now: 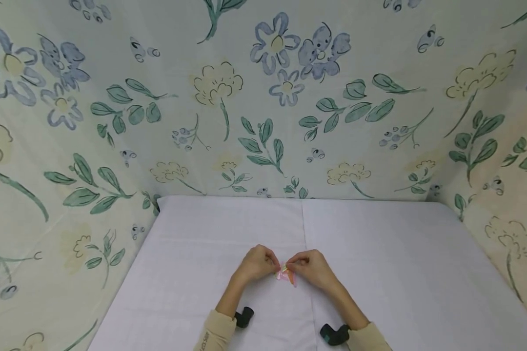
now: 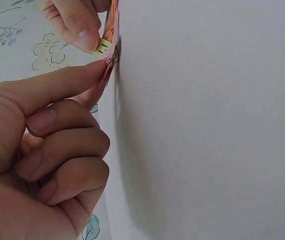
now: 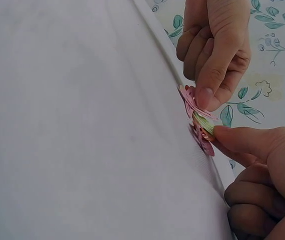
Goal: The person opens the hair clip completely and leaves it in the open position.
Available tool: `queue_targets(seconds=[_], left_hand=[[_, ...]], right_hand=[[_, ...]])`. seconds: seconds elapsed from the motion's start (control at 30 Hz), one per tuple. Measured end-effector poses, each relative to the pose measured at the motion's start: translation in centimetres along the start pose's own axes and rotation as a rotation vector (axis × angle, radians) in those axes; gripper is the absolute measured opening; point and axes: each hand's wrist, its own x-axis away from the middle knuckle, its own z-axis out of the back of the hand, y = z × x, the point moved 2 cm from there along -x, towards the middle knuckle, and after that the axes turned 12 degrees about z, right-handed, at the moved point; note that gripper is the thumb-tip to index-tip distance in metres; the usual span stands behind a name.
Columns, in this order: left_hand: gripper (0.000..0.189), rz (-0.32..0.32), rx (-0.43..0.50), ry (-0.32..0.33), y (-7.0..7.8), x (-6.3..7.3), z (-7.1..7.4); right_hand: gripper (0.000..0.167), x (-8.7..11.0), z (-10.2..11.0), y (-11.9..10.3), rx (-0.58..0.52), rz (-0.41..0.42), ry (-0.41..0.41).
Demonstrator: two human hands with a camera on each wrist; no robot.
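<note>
Between the two hands is a small layered ornament (image 1: 284, 276) in glossy pink and orange, with a yellow-green middle part (image 2: 103, 47). Its kind is unclear. The left hand (image 1: 256, 265) pinches the pink layers with thumb and index finger, the other fingers curled in, as the left wrist view shows. Opposite it, the right hand (image 1: 314, 268) grips the yellow-green part between thumb and forefinger. In the right wrist view thin pink strips (image 3: 188, 100) fan out by the left thumb, and darker pink layers (image 3: 203, 142) hang beneath the right fingertips. The fingertips hide much of the ornament.
A white cloth (image 1: 228, 229) with fold lines covers the table. Floral curtains (image 1: 263, 97) rise behind it and at both sides. Black wrist devices (image 1: 334, 334) sit by the cuffs of beige sleeves (image 1: 217, 331).
</note>
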Motion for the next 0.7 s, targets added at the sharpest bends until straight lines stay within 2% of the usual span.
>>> queue_targets(seconds=[0.27,0.47,0.57,0.7], left_hand=[[0.004,0.023,0.000,-0.016,0.19,-0.29,0.17],[0.005,-0.001,0.018,0.035,0.73,-0.64,-0.04],[0.006,-0.006,0.024,0.063,0.86,-0.81,-0.16],[0.006,-0.001,0.033,0.084,0.84,-0.88,-0.22]], right_hand=[[0.004,-0.21,0.32,0.37,-0.034,-0.136,0.137],[0.012,-0.36,0.45,0.23,-0.118,-0.224,0.293],[0.014,-0.41,0.44,0.14,-0.173,-0.263,0.325],[0.017,-0.50,0.28,-0.15,-0.218,-0.285,0.324]])
